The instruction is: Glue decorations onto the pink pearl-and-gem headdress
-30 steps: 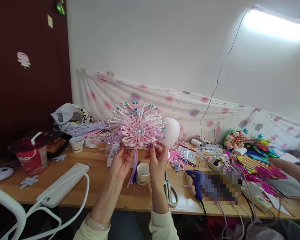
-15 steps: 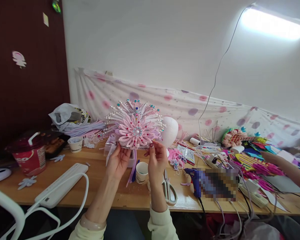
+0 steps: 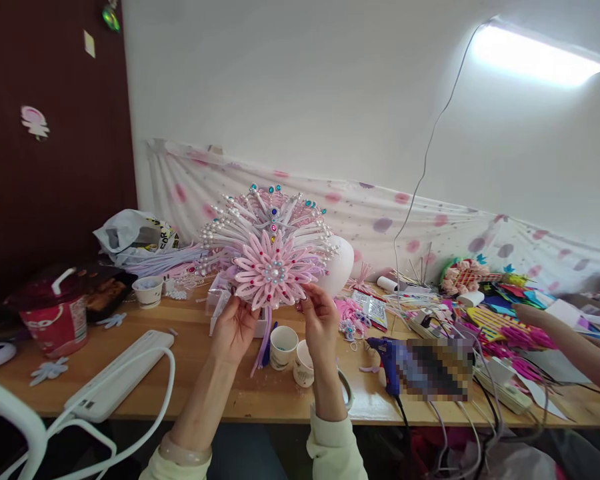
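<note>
Between my two hands, raised above the table, is a pink and white headdress (image 3: 273,257). A large pink flower with red gems and a pearl centre forms its front, and pearl-tipped stalks with blue and teal gems fan out above. My left hand (image 3: 236,327) pinches the lower left edge; my right hand (image 3: 321,317) grips the lower right edge. Its back side is hidden from me. A white foam head (image 3: 341,263) stands behind it. Below are two paper cups (image 3: 283,348), and scissors (image 3: 347,388) lie partly hidden behind my right forearm.
A blue glue gun (image 3: 387,363) lies right of my hands. At left are a white power strip (image 3: 123,373) with looping cable and a red drink cup (image 3: 55,323). Another person's arm (image 3: 565,340) reaches over colourful craft pieces at right.
The headdress has tilted towards me, so more of its upper fan shows. My right hand has moved slightly right, covering more of the scissors and revealing the second paper cup.
</note>
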`<state>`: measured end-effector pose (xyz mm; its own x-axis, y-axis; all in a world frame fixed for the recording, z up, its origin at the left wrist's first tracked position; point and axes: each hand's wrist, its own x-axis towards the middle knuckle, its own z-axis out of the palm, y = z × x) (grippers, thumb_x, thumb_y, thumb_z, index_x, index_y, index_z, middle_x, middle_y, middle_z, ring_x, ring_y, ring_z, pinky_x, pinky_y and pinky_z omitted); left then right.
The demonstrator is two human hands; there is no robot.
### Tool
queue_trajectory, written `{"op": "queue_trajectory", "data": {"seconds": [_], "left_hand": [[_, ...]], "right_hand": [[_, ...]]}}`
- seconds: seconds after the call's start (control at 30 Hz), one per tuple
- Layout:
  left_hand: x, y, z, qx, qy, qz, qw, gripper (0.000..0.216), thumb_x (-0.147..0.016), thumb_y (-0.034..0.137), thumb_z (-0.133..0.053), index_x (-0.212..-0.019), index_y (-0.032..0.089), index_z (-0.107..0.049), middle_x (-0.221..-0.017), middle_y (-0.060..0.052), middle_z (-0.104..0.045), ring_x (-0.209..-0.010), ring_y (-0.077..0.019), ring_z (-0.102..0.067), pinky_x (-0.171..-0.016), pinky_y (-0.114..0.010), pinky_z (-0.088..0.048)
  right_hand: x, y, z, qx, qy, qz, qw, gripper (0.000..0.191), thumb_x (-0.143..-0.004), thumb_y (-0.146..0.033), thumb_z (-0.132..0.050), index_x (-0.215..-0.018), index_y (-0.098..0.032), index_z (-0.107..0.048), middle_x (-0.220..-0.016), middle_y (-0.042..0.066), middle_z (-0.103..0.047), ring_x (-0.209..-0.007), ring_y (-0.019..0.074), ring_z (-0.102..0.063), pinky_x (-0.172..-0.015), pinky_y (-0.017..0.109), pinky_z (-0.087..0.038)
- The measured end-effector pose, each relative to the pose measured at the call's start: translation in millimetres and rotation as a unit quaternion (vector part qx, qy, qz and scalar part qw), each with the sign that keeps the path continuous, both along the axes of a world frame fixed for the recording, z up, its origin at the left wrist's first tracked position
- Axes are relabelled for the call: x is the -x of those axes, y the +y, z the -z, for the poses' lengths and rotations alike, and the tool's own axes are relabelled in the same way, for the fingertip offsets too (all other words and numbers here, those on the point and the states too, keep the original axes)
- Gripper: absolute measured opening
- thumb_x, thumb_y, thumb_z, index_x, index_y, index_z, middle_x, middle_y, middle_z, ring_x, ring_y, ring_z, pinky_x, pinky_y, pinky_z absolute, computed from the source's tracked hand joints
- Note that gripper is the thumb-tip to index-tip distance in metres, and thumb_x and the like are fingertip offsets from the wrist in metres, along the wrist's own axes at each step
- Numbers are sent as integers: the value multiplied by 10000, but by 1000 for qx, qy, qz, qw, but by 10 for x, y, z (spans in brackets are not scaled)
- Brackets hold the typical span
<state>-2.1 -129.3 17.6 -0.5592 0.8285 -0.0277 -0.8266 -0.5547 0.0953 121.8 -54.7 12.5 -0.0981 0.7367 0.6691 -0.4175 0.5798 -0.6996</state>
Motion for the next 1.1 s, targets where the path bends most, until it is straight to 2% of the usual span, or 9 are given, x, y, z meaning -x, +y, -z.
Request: {"op": "queue_trajectory", "data": {"seconds": [0.1,0.23,0.47,0.57,0.67,0.8,0.97,1.1], "left_hand": [[33,18,73,-19,21,15,999,499,-989,20,-251,-1345,136,-581,-803,-76,-786,-702,-164,-753,-656,-251,-610],[59,48,144,-29,25,23,999,489,-983,19,-265,-1301,136,-619,-774,-74,-780,-699,-163,-754,-669,-246,-611],[68,60,175,-35,22,18,999,473,-973,0,-273,-962,131,-728,-788,-89,-787,-720,-176,-766,-663,-273,-626],[71,54,185,-31,21,10,999,474,-971,-2,-280,-892,130,-728,-766,-87,-781,-708,-175,-763,-659,-276,-625],[69,49,184,-24,21,6,999,461,-975,5,-287,-958,130,-730,-755,-81,-777,-695,-168,-759,-650,-263,-619],[46,41,153,-20,29,10,999,480,-982,17,-261,-1173,124,-688,-800,-95,-785,-723,-175,-763,-670,-264,-621],[18,30,104,-32,21,7,999,514,-994,30,-227,-1311,148,-615,-795,-83,-789,-721,-173,-765,-661,-262,-626],[49,29,131,-63,25,18,998,532,-991,24,-223,-1374,159,-566,-846,-90,-797,-779,-183,-771,-712,-281,-631]], "right_hand": [[-30,42,-16,-15,-23,-18,999,175,-845,-339,-662,-954,-214,-718,-915,51,-718,-700,145,-629,-608,272,-529],[-38,83,-9,-20,-20,-33,999,185,-837,-370,-667,-926,-218,-722,-894,49,-724,-703,150,-637,-589,263,-533],[-49,75,42,-21,-8,-21,1000,189,-830,-359,-689,-943,-214,-734,-927,63,-753,-744,165,-672,-619,275,-562],[-54,51,74,-28,-13,-3,1000,180,-844,-340,-675,-951,-218,-752,-931,65,-760,-803,176,-685,-678,292,-569],[-64,39,104,-35,-20,19,999,155,-851,-311,-669,-947,-230,-760,-931,53,-764,-850,179,-692,-759,312,-566],[-76,49,125,-43,-31,21,998,135,-851,-289,-667,-935,-235,-759,-949,50,-767,-893,188,-703,-818,335,-563],[-67,65,107,-21,-1,-4,1000,160,-852,-343,-685,-959,-235,-734,-960,52,-758,-870,182,-707,-748,312,-585],[-51,54,79,2,20,-28,999,222,-830,-388,-719,-985,-228,-716,-942,51,-746,-840,169,-701,-729,296,-588]]}}
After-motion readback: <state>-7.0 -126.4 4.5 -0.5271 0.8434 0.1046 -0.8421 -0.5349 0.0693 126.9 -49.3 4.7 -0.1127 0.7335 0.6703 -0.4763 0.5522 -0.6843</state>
